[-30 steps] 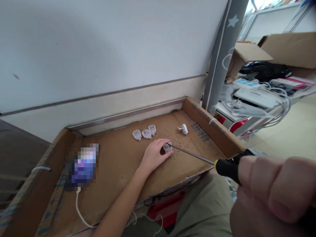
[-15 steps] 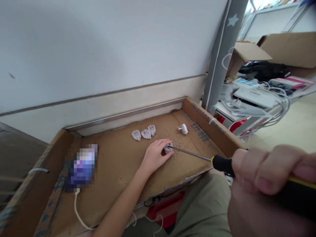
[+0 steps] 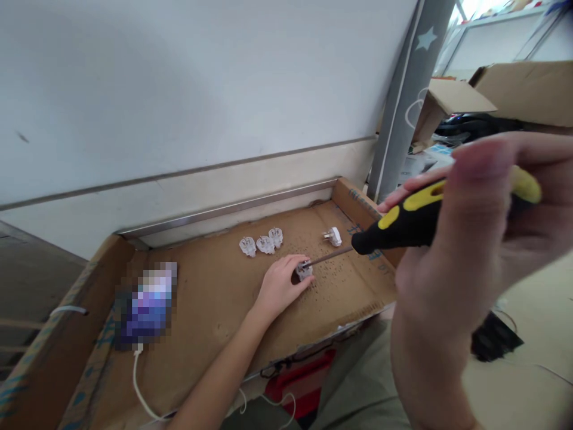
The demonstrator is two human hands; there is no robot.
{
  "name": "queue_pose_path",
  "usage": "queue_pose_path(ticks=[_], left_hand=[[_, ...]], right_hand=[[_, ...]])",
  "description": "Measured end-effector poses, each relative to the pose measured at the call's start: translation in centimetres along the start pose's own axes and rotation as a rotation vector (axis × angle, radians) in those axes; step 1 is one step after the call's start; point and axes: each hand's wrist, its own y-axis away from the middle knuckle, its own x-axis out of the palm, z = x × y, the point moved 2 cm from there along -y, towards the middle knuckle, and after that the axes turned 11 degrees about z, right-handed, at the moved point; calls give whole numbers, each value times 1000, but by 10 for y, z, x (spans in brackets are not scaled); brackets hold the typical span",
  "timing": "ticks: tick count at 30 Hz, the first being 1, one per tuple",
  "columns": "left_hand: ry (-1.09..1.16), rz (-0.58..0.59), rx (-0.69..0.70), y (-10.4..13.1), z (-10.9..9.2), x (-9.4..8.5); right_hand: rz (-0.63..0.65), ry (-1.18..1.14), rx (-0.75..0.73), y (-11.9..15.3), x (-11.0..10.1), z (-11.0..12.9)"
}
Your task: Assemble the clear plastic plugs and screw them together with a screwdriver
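Note:
My left hand [image 3: 280, 284] pinches a clear plug [image 3: 305, 270] against the cardboard, its metal pins facing up. In my right hand [image 3: 470, 239] is a screwdriver [image 3: 405, 221] with a black and yellow handle, the thumb along its near side. Its thin shaft slants down to the left, and the tip meets the held plug among its pins; the exact contact point is too small to make out. Three clear plugs [image 3: 265, 244] lie pins up behind my left hand. A white plug [image 3: 332, 236] rests on its side to the right. Small dark specks dot the cardboard around the held plug.
A cardboard tray [image 3: 215, 298] with raised sides [image 3: 67, 334] surrounds the work, against a white panel [image 3: 201, 89]. At left lies a blurred-out object [image 3: 150, 304] with a white cable [image 3: 141, 388]. A grey post [image 3: 396, 113] and open cardboard boxes [image 3: 528, 92] stand at right.
My right hand has moved up and turned around the screwdriver handle, and the shaft now slopes more steeply. My left hand and the plug have stayed in place.

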Motion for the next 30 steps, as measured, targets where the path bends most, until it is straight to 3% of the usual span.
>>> queue_pose_path(ticks=[1,3,7,13,17,21,23,25,27,30], left_hand=[[13,3,-24,0,2,0],[30,12,-58,0,5,0],[-17,-9,-87,-2,7,-1],[14,-11,-104,-3,9,1],[32,4,-115,-3,11,3],[30,9,-108,-3,11,2],[31,0,-106,-3,10,1],[29,-7,-109,-2,9,1],[20,-15,-104,-2,7,0],[-4,-62,-36,-2,2,-2]], right_hand=[[-108,-77,-30,0,3,-1],[-155,-199,-3,-1,13,-6],[119,-307,116,-13,24,-21],[488,-474,301,-51,37,-45],[934,-912,356,-58,58,-53],[1401,-1545,151,-64,68,-68],[1694,-1729,49,-70,67,-80],[1857,-1823,11,-77,64,-93],[1838,-1868,29,-84,60,-103],[1637,-1865,152,-85,55,-113]])
